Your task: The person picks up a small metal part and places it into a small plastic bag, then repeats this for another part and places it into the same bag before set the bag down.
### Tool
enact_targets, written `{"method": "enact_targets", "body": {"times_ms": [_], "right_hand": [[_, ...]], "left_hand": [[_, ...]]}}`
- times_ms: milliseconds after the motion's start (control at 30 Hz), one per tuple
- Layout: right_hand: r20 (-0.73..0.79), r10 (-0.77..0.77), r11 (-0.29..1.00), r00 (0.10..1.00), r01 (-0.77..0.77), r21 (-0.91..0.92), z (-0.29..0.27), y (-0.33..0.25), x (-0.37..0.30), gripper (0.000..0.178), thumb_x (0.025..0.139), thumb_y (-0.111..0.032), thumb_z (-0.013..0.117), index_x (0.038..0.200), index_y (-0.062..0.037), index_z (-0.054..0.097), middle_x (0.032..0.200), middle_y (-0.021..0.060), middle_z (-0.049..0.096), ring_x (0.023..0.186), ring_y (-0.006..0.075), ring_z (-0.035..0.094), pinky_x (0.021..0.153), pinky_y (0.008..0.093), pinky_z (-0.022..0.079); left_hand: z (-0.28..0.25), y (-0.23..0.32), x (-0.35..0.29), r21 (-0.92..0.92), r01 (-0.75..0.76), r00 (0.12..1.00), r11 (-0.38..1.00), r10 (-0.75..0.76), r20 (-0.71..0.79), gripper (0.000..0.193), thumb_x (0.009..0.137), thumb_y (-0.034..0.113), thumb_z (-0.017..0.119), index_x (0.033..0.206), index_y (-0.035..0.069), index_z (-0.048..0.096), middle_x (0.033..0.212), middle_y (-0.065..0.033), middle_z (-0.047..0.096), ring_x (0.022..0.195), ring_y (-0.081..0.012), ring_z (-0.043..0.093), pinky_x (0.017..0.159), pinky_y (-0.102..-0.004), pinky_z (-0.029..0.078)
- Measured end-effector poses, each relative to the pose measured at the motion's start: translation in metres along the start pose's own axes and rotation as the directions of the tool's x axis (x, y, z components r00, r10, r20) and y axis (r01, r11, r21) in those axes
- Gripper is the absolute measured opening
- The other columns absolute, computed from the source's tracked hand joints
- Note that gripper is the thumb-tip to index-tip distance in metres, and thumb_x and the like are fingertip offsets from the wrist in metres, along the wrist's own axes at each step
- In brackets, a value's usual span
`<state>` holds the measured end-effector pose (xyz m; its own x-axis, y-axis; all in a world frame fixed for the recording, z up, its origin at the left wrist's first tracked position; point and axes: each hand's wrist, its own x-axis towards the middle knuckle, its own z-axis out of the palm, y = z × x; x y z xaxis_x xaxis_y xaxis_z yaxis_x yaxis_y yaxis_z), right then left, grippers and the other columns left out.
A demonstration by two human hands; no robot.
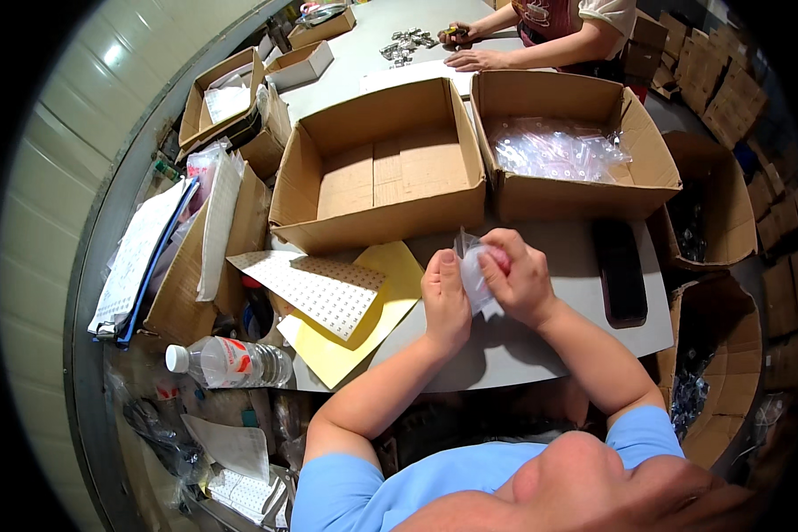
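A small clear plastic bag [474, 277] is held upright between my two hands, above the near part of the grey table. My left hand [446, 297] is closed along the bag's left side, with its thumb pointing up. My right hand [521, 282] wraps round the other side, its fingers curled over the plastic. Something pinkish shows by the right fingers; I cannot make out whether it lies inside the bag. Left of my hands lie a white sheet of small printed labels [332, 288] and a yellow sheet [386, 306], partly overlapping.
An open cardboard box [377, 217] stands ahead; another [585, 197] beside it holds many clear bags. A black phone-like case [621, 275] lies at right, a plastic bottle [230, 362] at left. Across the table, another person's hands [474, 59] are near small metal parts [408, 44].
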<state>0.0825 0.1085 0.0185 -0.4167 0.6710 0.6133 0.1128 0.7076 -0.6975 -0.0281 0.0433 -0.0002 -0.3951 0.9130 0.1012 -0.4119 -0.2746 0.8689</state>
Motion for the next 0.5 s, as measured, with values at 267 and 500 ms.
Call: {"method": "enact_targets", "body": {"times_ms": [267,500], "right_hand": [[0.201,0.226,0.904,0.953,-0.283,0.321,-0.002,0.016,0.0,0.038,0.086,-0.003,0.058,0.121,-0.0047,0.045,0.097,0.014,0.061,0.087,0.0227,0.063,0.078,0.0339,0.05],[0.312,0.323,0.727,0.894,-0.445,0.524,-0.01,0.049,0.01,0.042,0.076,0.004,0.061,0.117,-0.0017,0.05,0.101,0.0061,0.057,0.093,0.0129,0.055,0.085,0.0268,0.045]], "left_hand": [[-0.022,0.001,0.02,0.276,-0.149,0.983,0.95,0.172,-0.065,0.031,0.092,0.029,0.064,0.104,0.005,0.049,0.095,-0.0043,0.057,0.082,-0.0105,0.055,0.073,-0.0243,0.047],[-0.021,0.017,0.021,0.792,-0.397,0.913,0.464,0.291,0.286,0.068,0.069,0.019,0.082,0.124,0.004,0.044,0.109,-0.0161,0.057,0.101,-0.0291,0.058,0.091,-0.0355,0.046]]}}
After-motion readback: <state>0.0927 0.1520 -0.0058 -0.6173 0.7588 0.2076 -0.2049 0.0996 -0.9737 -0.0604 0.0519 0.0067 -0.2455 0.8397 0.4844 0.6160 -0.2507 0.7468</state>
